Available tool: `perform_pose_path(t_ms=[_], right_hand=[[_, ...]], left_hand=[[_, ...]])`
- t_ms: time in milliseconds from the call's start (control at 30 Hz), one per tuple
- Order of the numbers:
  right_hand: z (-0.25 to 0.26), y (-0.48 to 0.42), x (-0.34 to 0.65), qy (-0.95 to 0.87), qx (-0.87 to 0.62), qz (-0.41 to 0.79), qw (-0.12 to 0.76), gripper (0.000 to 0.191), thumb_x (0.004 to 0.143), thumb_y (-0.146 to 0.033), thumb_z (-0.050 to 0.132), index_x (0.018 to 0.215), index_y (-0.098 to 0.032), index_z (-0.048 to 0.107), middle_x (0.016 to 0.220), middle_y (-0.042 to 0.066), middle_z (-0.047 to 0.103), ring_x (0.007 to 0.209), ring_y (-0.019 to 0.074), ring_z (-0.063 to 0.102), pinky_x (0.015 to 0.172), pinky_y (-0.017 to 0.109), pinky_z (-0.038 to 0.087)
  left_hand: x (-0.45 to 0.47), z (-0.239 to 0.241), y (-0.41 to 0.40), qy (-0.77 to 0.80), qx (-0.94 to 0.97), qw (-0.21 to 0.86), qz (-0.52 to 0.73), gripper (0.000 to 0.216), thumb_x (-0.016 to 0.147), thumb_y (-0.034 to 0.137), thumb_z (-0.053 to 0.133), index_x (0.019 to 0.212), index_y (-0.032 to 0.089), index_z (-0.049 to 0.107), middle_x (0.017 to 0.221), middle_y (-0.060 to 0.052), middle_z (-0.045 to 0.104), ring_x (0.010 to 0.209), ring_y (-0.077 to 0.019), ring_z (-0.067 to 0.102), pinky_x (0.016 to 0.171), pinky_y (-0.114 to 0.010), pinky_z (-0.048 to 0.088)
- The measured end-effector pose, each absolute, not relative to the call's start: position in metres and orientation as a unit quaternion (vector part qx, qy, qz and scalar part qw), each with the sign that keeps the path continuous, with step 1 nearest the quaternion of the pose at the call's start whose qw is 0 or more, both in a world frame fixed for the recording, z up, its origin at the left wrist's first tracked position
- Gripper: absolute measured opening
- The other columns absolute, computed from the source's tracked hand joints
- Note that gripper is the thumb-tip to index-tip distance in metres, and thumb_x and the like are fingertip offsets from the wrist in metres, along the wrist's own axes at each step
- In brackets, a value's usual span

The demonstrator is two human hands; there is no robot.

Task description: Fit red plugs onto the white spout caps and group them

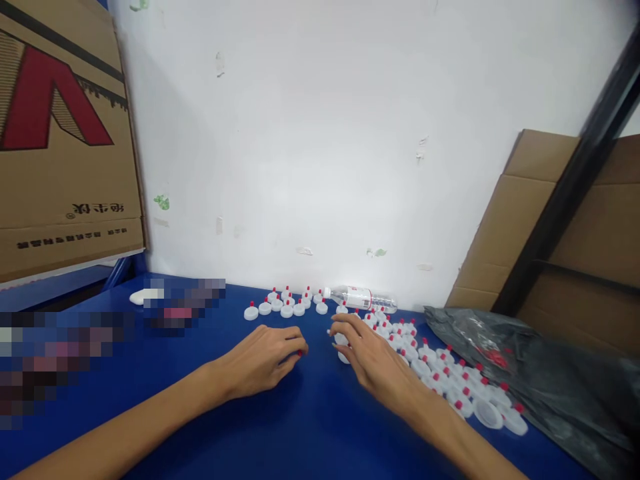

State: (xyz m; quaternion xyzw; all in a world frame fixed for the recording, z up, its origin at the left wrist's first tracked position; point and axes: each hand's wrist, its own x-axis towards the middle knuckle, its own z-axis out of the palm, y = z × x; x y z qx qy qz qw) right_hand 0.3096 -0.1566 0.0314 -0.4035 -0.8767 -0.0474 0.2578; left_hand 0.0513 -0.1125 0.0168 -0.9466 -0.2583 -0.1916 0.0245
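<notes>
Both my hands rest on a blue table (310,427). My left hand (265,363) is curled, its fingertips pinched on a small red piece (299,353). My right hand (367,357) lies over white caps, its fingers bent around one white cap (341,339) at the fingertips. A heap of white caps with red tips (450,380) spreads to the right of my right hand. A row of finished-looking white caps with red tips (287,305) stands beyond my hands near the wall.
A clear plastic water bottle (363,298) lies on its side against the white wall. A dark plastic bag (540,373) sits at the right. Cardboard boxes stand at the left (60,147) and right (590,233). A black metal post (575,180) leans at the right.
</notes>
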Motion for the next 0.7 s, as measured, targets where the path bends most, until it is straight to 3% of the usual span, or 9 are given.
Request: perform_pose_path(t_ms=[167,467,700], right_hand=[[0.019,-0.158,0.316,-0.866,-0.396,-0.016,0.305,0.032,0.098,-0.013,0.055,0.125,-0.027,0.047,0.124,0.006,0.06,0.114,0.0219,0.063,0.097,0.039,0.055],[0.01,-0.156,0.311,-0.875,-0.37,-0.02,0.312,0.03,0.1,-0.023,0.058,0.128,-0.027,0.052,0.127,0.005,0.068,0.117,0.022,0.064,0.102,0.041,0.053],[0.009,-0.157,0.311,-0.874,-0.377,-0.022,0.307,0.028,0.099,-0.023,0.061,0.125,-0.026,0.055,0.126,0.005,0.07,0.111,0.0226,0.068,0.099,0.042,0.054]], left_hand=[[0.051,0.015,-0.111,-0.27,-0.942,-0.006,-0.199,0.018,0.099,0.017,0.049,0.108,0.023,0.063,0.101,0.0,0.07,0.078,-0.0143,0.068,0.068,-0.024,0.044],[0.054,0.015,-0.111,-0.314,-0.907,-0.096,-0.264,0.014,0.102,0.031,0.056,0.106,0.025,0.068,0.092,0.002,0.074,0.076,-0.0135,0.068,0.067,-0.022,0.045],[0.055,0.016,-0.113,-0.306,-0.899,-0.117,-0.289,0.014,0.099,0.024,0.06,0.105,0.023,0.072,0.096,0.0,0.075,0.074,-0.0121,0.067,0.062,-0.019,0.046]])
